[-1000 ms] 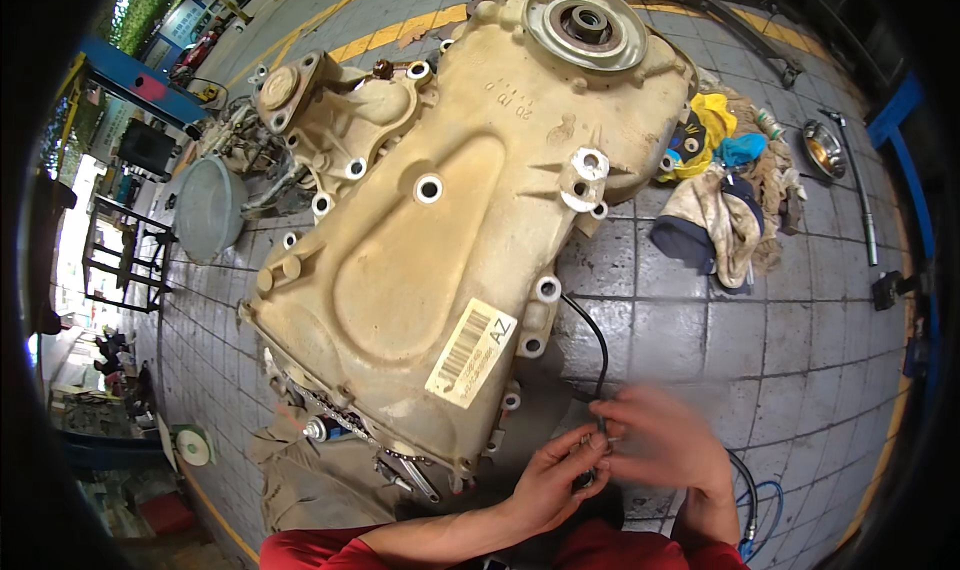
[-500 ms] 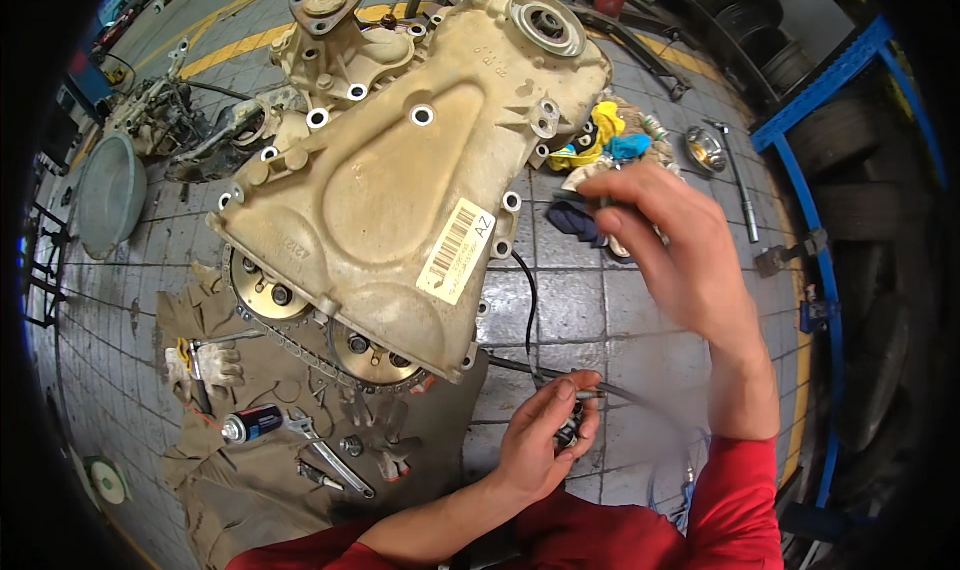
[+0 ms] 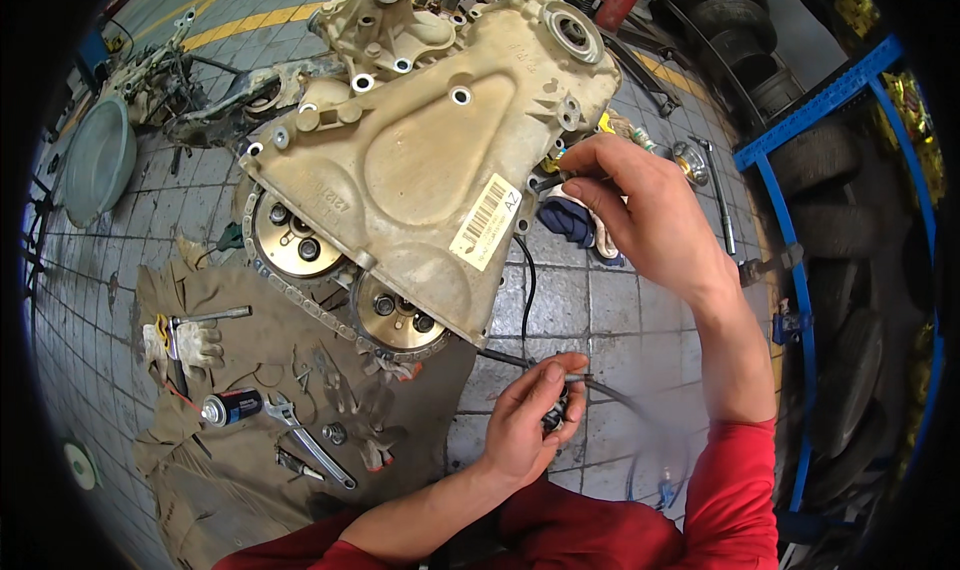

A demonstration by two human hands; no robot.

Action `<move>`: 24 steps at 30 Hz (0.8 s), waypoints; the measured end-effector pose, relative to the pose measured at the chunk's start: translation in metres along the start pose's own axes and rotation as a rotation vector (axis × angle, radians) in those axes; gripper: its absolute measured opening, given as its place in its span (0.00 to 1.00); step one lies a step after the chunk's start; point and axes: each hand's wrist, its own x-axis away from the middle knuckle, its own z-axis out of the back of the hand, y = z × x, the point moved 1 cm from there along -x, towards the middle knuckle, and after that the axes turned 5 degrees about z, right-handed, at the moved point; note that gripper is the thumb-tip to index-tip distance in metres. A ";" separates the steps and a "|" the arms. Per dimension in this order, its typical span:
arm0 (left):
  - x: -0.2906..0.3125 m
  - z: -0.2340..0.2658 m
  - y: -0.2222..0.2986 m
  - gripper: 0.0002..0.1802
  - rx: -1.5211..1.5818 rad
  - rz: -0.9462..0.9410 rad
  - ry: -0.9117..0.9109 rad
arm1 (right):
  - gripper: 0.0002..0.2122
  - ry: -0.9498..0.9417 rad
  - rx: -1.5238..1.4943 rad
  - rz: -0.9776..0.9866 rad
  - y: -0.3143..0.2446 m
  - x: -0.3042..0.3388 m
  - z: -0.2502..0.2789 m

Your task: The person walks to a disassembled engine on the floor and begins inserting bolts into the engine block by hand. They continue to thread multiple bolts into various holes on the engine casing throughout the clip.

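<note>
A large tan metal engine cover (image 3: 430, 160) with a barcode sticker lies tilted on the tiled floor. Two toothed sprockets (image 3: 296, 240) with a chain show under its lower edge. My right hand (image 3: 640, 210) reaches to the cover's right edge, with a small bolt pinched in its fingertips at a hole there. My left hand (image 3: 535, 420) is low in the middle, closed around a few small dark bolts, thumb on top. A thin black cable (image 3: 528, 290) runs from the cover toward my left hand.
A brown cloth (image 3: 240, 450) at lower left carries a wrench (image 3: 305, 440), a spray can (image 3: 230, 407) and a glove. Rags (image 3: 575, 220) lie behind my right hand. A grey basin (image 3: 95, 160) sits far left. A blue rack (image 3: 800, 270) with tyres stands at right.
My right hand has risen from beside my left hand up to the cover's right edge. The view has swung left and down, showing the sprockets and cloth.
</note>
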 end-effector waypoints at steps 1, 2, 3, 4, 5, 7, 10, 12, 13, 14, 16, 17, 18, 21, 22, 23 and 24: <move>0.000 0.001 0.001 0.21 -0.001 -0.007 -0.006 | 0.08 -0.004 0.003 -0.009 -0.001 0.000 0.000; 0.000 0.001 0.002 0.21 -0.001 -0.007 0.001 | 0.08 -0.007 -0.002 -0.007 -0.002 -0.001 0.000; 0.000 0.000 0.003 0.22 -0.002 -0.007 0.007 | 0.08 -0.010 -0.007 -0.006 -0.002 -0.002 -0.001; 0.000 -0.001 0.004 0.22 -0.003 -0.007 0.013 | 0.08 -0.013 -0.011 -0.005 -0.002 -0.002 -0.001; 0.000 -0.001 0.004 0.22 -0.005 -0.011 0.009 | 0.08 -0.019 0.003 -0.002 -0.002 -0.004 -0.001; 0.001 -0.002 0.005 0.22 -0.009 -0.018 0.002 | 0.08 -0.030 0.033 0.002 -0.002 -0.005 0.001; 0.001 -0.004 0.006 0.22 -0.011 -0.011 0.003 | 0.08 -0.026 0.035 0.025 0.002 -0.005 0.001; 0.002 -0.005 0.007 0.23 -0.002 -0.025 -0.020 | 0.08 -0.028 0.044 0.054 0.000 -0.006 0.000; 0.002 -0.005 0.008 0.23 0.003 -0.032 -0.031 | 0.08 -0.029 0.048 0.069 0.000 -0.006 0.000; 0.003 -0.004 0.008 0.24 0.004 -0.034 -0.037 | 0.08 -0.033 0.059 0.069 0.000 -0.006 0.000; 0.003 -0.003 0.007 0.24 0.005 -0.039 -0.049 | 0.08 -0.041 0.081 0.071 -0.001 -0.007 -0.001; 0.003 -0.003 0.007 0.24 0.007 -0.037 -0.056 | 0.08 -0.046 0.082 0.071 0.000 -0.008 -0.002; 0.003 -0.001 0.007 0.24 0.009 -0.035 -0.062 | 0.08 -0.050 0.082 0.073 0.000 -0.008 -0.004; 0.003 -0.004 0.007 0.24 0.003 -0.026 -0.045 | 0.08 -0.056 0.085 0.063 0.002 -0.006 -0.007; 0.003 -0.005 0.007 0.24 -0.001 -0.023 -0.033 | 0.08 -0.057 0.085 0.058 0.003 -0.005 -0.008; 0.003 -0.004 0.007 0.24 -0.002 -0.025 -0.033 | 0.08 -0.063 0.097 0.062 0.004 -0.005 -0.010; 0.003 -0.004 0.007 0.24 -0.002 -0.027 -0.034 | 0.08 -0.070 0.109 0.066 0.006 -0.006 -0.012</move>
